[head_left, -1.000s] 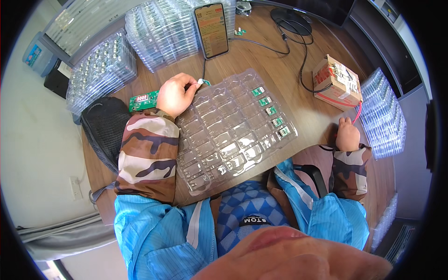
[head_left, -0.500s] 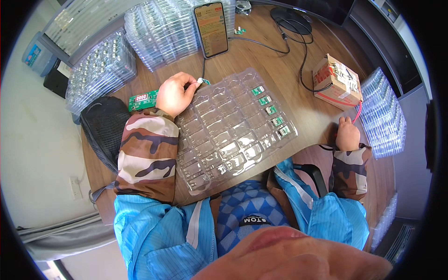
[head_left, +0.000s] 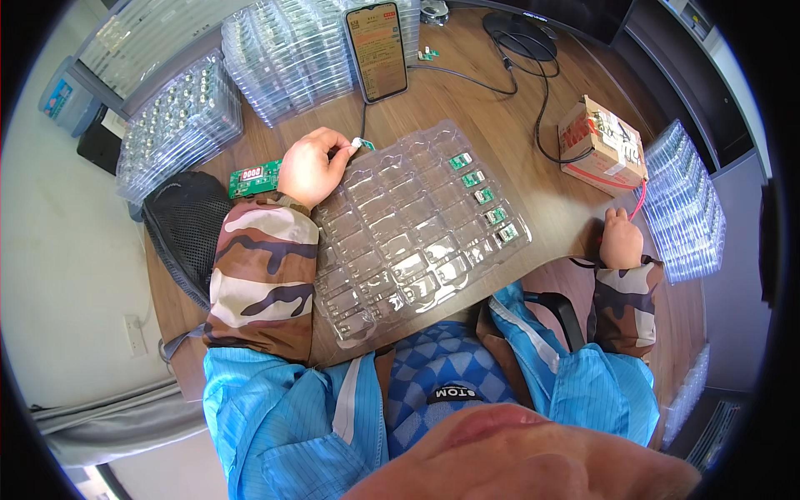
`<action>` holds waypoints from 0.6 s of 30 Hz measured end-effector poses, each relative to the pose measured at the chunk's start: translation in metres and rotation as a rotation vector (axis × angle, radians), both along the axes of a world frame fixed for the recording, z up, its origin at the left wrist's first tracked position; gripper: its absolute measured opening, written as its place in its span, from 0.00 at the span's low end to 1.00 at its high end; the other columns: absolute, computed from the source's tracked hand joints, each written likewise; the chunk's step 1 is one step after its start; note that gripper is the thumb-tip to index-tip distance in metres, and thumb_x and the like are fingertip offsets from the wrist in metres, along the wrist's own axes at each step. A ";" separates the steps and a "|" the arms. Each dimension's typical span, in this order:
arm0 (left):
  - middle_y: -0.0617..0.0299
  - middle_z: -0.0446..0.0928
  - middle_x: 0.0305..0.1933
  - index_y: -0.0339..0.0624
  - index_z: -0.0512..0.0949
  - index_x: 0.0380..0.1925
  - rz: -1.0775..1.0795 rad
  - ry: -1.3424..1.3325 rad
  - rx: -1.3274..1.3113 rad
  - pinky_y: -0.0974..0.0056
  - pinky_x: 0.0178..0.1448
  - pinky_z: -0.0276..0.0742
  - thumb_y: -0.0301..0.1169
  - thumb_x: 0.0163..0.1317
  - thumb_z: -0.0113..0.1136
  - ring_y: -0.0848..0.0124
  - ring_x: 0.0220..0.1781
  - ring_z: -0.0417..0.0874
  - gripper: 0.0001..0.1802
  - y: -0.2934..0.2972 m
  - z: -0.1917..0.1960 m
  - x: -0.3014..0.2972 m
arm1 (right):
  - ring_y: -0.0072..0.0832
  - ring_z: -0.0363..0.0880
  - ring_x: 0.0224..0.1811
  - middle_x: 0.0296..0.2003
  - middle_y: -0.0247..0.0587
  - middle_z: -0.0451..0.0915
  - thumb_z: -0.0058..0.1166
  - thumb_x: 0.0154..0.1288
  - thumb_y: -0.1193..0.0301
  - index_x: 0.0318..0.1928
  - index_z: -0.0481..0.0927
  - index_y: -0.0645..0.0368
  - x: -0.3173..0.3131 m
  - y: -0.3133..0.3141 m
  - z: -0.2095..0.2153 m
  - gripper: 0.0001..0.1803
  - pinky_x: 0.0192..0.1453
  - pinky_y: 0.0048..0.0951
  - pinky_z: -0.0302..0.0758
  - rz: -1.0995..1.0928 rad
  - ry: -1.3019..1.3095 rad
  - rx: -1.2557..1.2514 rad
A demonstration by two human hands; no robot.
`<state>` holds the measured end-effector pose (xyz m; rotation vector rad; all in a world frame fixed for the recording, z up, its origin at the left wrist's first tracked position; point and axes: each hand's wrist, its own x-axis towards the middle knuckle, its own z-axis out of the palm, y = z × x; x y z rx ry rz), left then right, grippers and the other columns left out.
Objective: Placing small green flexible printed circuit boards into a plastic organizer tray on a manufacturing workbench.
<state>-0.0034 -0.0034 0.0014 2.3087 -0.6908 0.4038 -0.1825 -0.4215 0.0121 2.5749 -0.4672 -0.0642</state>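
Note:
My left hand [head_left: 310, 171] pinches a white connector end joined to a small green circuit board [head_left: 367, 144], at the far left corner of a clear plastic tray [head_left: 392, 217]. A black cable runs from there up behind the phone. Along the tray's right side, several small green circuit boards [head_left: 473, 179] lie in its pockets. A larger green board with a red digit display [head_left: 251, 174] lies just left of that hand. Curled at the desk's right edge, my right hand [head_left: 622, 240] is beside a red wire [head_left: 639, 202]; what its fingers hold is hidden.
Behind the tray stands a phone [head_left: 377, 54], leaning on stacked clear trays [head_left: 287, 62]. More filled trays [head_left: 179, 125] sit at the left, above a black mesh pouch [head_left: 187, 229]. A cardboard box [head_left: 600, 150] and another tray stack [head_left: 685, 204] stand on the right. Black cables [head_left: 542, 108] cross the desk.

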 end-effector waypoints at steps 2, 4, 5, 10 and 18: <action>0.53 0.75 0.28 0.38 0.77 0.26 -0.009 -0.013 0.001 0.62 0.34 0.71 0.31 0.53 0.60 0.57 0.30 0.77 0.08 0.001 -0.001 0.001 | 0.38 0.80 0.31 0.36 0.45 0.74 0.47 0.54 0.77 0.36 0.70 0.60 0.000 0.001 0.001 0.08 0.33 0.32 0.77 -0.004 0.002 0.001; 0.53 0.75 0.28 0.38 0.76 0.26 -0.014 -0.022 0.000 0.61 0.34 0.71 0.31 0.53 0.60 0.56 0.30 0.77 0.08 0.001 -0.002 0.002 | 0.38 0.80 0.31 0.36 0.45 0.74 0.47 0.54 0.77 0.36 0.70 0.60 0.001 0.002 0.001 0.08 0.33 0.31 0.77 -0.004 0.003 0.001; 0.53 0.75 0.28 0.38 0.76 0.26 -0.015 -0.021 0.000 0.61 0.34 0.71 0.31 0.53 0.60 0.56 0.30 0.77 0.08 0.001 -0.002 0.002 | 0.38 0.80 0.31 0.36 0.45 0.74 0.47 0.54 0.77 0.36 0.70 0.60 0.001 0.003 0.001 0.08 0.33 0.31 0.77 -0.003 0.004 0.001; 0.53 0.75 0.29 0.38 0.76 0.26 -0.012 -0.020 0.007 0.61 0.34 0.71 0.31 0.53 0.60 0.56 0.31 0.77 0.08 0.002 -0.002 0.002 | 0.38 0.80 0.31 0.36 0.45 0.74 0.48 0.52 0.77 0.36 0.70 0.60 0.001 0.002 0.001 0.08 0.33 0.31 0.77 0.006 0.005 -0.009; 0.53 0.76 0.29 0.37 0.77 0.26 -0.021 -0.037 -0.005 0.62 0.34 0.71 0.31 0.53 0.60 0.57 0.30 0.78 0.08 0.005 -0.005 0.004 | 0.39 0.80 0.31 0.36 0.46 0.74 0.50 0.49 0.78 0.36 0.70 0.60 -0.001 0.000 -0.001 0.11 0.33 0.32 0.77 0.028 0.010 0.013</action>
